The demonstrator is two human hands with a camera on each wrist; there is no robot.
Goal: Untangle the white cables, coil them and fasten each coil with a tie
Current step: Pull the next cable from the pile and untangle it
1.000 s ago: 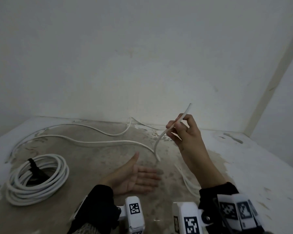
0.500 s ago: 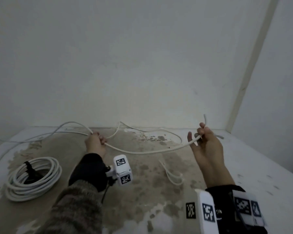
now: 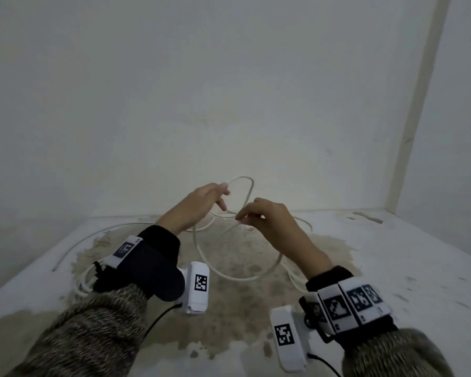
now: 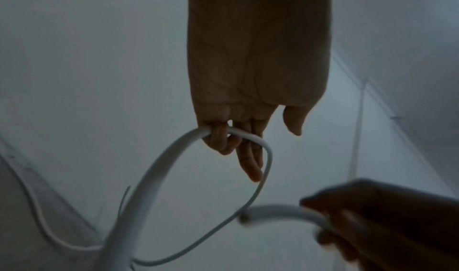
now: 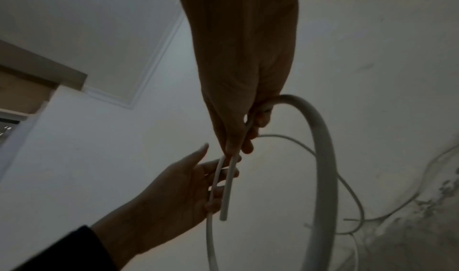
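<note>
Looping the cable point(image 3: 237, 277), we now have both hands raised and close together at twelve o'clock, where half a second ago they were stretched wide apart with the cable strung between them. Our right hand point(image 3: 269, 216) pinches the cable near its cut end, fingers and thumb closed on it; our left hand point(image 3: 201, 204) hooks it with curled fingers, the index left straight. Between them the cable hangs in one slack loop toward six o'clock, so we judge the first turn of a new coil is just forming and no tie is due yet. Near our left sleeve, at nine o'clock, a finished coil point(image 3: 83, 280) lies on the floor point(image 3: 392, 268), partly hidden. Loose cable trails off toward ten o'clock. The floor is pale, with a brown stain, and meets bare white walls point(image 3: 229, 91) beyond.
</note>
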